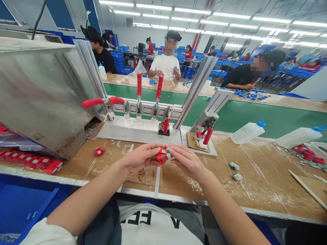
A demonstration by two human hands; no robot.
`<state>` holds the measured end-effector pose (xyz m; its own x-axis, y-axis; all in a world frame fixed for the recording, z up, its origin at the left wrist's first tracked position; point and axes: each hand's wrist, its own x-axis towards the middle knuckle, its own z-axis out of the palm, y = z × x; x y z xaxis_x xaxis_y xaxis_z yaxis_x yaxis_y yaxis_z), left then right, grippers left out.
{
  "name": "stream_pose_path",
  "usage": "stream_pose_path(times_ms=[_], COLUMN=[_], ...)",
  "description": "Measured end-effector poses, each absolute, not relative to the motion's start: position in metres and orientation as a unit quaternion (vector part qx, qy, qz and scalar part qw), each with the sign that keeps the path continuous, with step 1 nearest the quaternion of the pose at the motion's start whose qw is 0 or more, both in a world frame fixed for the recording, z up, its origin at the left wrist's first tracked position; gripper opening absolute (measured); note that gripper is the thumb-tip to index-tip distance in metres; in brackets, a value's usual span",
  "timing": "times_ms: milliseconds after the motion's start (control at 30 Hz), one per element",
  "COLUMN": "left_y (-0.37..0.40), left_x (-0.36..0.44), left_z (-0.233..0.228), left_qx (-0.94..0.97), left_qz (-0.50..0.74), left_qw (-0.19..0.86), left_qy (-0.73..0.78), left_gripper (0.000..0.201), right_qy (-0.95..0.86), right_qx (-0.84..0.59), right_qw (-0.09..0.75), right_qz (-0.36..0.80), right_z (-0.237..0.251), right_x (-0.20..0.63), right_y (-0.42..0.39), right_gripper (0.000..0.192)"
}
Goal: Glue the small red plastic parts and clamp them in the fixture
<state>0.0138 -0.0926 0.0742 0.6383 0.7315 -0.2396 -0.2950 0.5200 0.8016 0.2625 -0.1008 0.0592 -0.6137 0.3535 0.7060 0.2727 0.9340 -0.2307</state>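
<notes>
Both hands meet above the surface (255, 177): left hand (139, 158) and right hand (187, 161) each pinch the small red plastic part (162, 155) in a fingertip grip, just before the toggle-clamp jig (139, 112).

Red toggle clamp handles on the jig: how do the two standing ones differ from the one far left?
The two upright handles stand near vertical, side by side at the middle of the aluminium rail. The left handle lies about horizontal, pointing left from the rail's end. The upright pair looks straight and slim; the left one looks thicker and tapers toward its tip. All have red grips on metal clamp linkages on the same jig.
</notes>
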Motion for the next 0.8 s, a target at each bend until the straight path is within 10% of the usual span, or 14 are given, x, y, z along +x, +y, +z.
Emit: stream_pose_path(times_ms=[333,567,800], left_y=[-0.07,-0.05,-0.02], left_x=[0.042,0.03,0.026], left_z=[0.069,0.047,0.029], left_qx=[0.534,0.749,0.689], left_qz=[0.388,0.348,0.368], left_qw=[0.659,0.442,0.486], left_qy=[0.36,0.352,0.394], left_gripper=[0.076,0.048,0.051], right_qy=[-0.668,-0.443,-0.54], right_qx=[-0.427,-0.434,-0.521], right_qw=[0.568,0.562,0.485], right_qz=[0.219,0.548,0.451], right_z=[0.02,0.004,-0.005], right_x=[0.223,0.213,0.222], right_y=[-0.085,-0.074,-0.042], right_gripper=[0.06,0.084,0.055])
